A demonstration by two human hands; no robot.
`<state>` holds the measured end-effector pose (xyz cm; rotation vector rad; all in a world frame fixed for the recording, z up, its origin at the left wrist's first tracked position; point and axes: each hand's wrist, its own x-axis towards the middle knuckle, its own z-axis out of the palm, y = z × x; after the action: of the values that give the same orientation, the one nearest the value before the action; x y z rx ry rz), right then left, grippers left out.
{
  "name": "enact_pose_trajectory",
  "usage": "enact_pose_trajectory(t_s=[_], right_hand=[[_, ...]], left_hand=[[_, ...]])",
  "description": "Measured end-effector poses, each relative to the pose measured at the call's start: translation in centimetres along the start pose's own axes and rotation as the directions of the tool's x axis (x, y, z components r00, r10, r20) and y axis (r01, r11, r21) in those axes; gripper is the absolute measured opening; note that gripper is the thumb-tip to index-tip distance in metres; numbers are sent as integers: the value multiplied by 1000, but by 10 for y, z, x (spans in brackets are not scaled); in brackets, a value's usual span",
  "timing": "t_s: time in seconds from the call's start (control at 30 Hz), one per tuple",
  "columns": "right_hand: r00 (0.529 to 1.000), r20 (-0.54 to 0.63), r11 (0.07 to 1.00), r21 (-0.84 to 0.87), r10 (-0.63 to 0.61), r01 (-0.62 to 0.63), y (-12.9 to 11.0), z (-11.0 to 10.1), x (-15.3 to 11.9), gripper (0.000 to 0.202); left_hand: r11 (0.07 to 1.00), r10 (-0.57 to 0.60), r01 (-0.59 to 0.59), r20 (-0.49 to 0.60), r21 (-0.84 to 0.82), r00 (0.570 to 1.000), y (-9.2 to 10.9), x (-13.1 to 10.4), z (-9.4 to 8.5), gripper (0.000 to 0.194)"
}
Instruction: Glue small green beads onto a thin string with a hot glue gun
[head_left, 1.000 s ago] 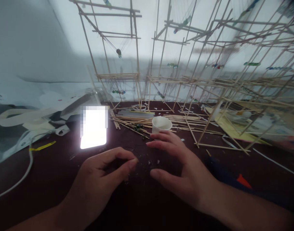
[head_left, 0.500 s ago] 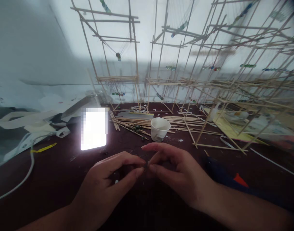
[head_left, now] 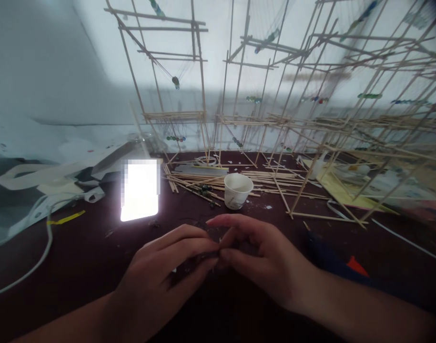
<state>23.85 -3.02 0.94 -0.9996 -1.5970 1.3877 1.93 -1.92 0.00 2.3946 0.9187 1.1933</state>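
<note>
My left hand (head_left: 169, 262) and my right hand (head_left: 258, 257) meet fingertip to fingertip low over the dark tabletop (head_left: 203, 309). Thumb and fingers of each are pinched together at the same spot. Whatever lies between them is too small and dim to name. The right index finger arches above the pinch. Just beyond the hands stands a white paper cup (head_left: 238, 191), upright; its inside bottom is hidden. Left of the cup, a few dark round beads or marbles (head_left: 205, 189) lie by thin wooden sticks (head_left: 189, 183).
Behind rises a tall frame of thin sticks (head_left: 175, 115) with strung coloured beads. A glowing screen (head_left: 140, 190) stands at left, near a white cable (head_left: 48, 243). At right lie yellow paper (head_left: 337, 190) and a dark blue item with an orange part (head_left: 356, 266).
My left fingers have shifted slightly right and closed in against the right fingertips, narrowing the gap between left thumb and fingers. The right hand has barely moved.
</note>
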Motion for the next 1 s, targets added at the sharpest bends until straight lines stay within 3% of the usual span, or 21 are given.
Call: enact_pose_trajectory(t_s=[0.23,0.43,0.73,1.0], right_hand=[[1000,-4,997,-68,-20,20,0,0,-1,43],[1000,-4,996,-80,-30,29,1,-1,-1,42],[999,7,988,-146,-44,45,-2,-2,-1,44],[999,6,982,-180,-51,51,1,-3,1,45]], left_hand=[[990,-138,138,19,-13,990,0,-1,0,14],[1000,-17,17,-25,-16,1000,3,0,0,16],[996,-90,90,-9,-8,996,-1,0,-2,12],[999,-48,48,-3,12,999,-1,2,-3,13]])
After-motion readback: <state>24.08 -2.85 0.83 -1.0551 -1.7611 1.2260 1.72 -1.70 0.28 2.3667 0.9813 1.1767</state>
